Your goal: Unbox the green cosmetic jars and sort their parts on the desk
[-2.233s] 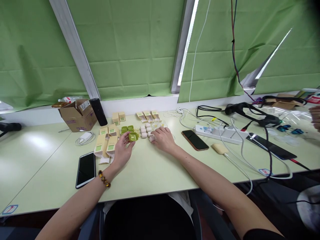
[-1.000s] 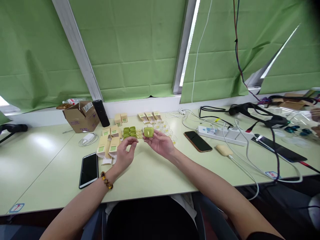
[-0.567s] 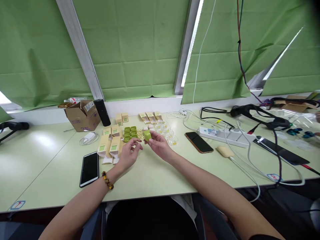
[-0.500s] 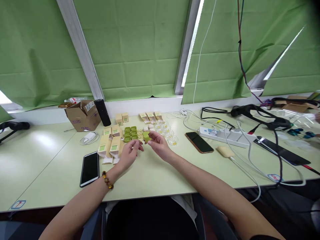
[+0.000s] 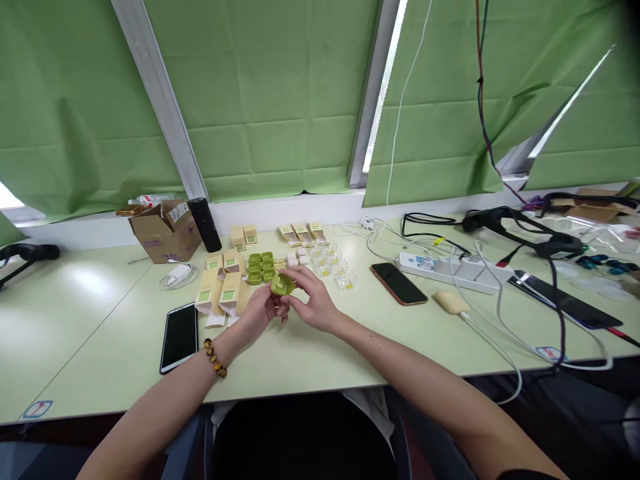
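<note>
Between my hands is a small green square tray (image 5: 283, 285), tilted so its hollow inside shows. My left hand (image 5: 263, 309) grips it from the lower left, and my right hand (image 5: 313, 297) has its fingers along the right side and top edge. Just behind lie several matching green trays (image 5: 261, 268) in two columns. Small pale yellow pieces (image 5: 279, 263) lie right of them, partly hidden by my hand, with white blocks (image 5: 297, 257) beside those. Several clear plastic cups with yellow centres (image 5: 345, 280) stand farther right.
Open cardboard cartons (image 5: 233, 294) stand left of the trays, near a white-edged phone (image 5: 179, 338). More small cartons (image 5: 302, 233) sit at the back. To the right are a dark phone (image 5: 399, 285), a power strip (image 5: 447, 273) and loose cables. A brown box (image 5: 167, 235) stands back left.
The green tray has come nearer and to the left, turning so its hollow faces me. My left hand has closed onto it, joining my right hand.
</note>
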The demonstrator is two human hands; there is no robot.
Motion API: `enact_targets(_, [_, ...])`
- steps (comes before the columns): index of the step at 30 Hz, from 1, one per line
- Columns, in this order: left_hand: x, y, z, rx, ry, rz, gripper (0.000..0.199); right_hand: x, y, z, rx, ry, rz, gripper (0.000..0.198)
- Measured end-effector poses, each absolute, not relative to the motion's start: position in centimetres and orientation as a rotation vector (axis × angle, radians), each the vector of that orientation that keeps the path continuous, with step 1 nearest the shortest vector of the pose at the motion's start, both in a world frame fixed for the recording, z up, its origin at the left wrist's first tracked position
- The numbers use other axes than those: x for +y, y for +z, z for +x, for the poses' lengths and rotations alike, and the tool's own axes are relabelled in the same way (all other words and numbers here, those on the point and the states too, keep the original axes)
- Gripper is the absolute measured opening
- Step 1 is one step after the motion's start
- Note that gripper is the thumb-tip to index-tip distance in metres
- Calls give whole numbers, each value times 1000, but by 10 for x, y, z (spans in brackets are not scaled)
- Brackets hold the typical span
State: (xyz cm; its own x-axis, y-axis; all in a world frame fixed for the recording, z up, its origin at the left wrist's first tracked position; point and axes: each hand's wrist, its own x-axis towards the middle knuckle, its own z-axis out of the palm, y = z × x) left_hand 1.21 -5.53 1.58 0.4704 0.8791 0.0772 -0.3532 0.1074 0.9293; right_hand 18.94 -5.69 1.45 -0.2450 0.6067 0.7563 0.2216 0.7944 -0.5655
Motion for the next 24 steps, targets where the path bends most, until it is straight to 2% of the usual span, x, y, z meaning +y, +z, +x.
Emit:
enact_targets(5, [-59, 16, 18, 535, 975, 968, 29, -59, 14, 185, -1821, 337, -644, 54])
enact_targets(15, [-59, 21, 10, 475, 838, 1001, 49, -63, 17, 185, -1829, 321, -568, 58])
enact_targets(24, [-59, 22, 7, 474, 815, 1113, 38, -61, 16, 187, -1814, 416, -594, 55])
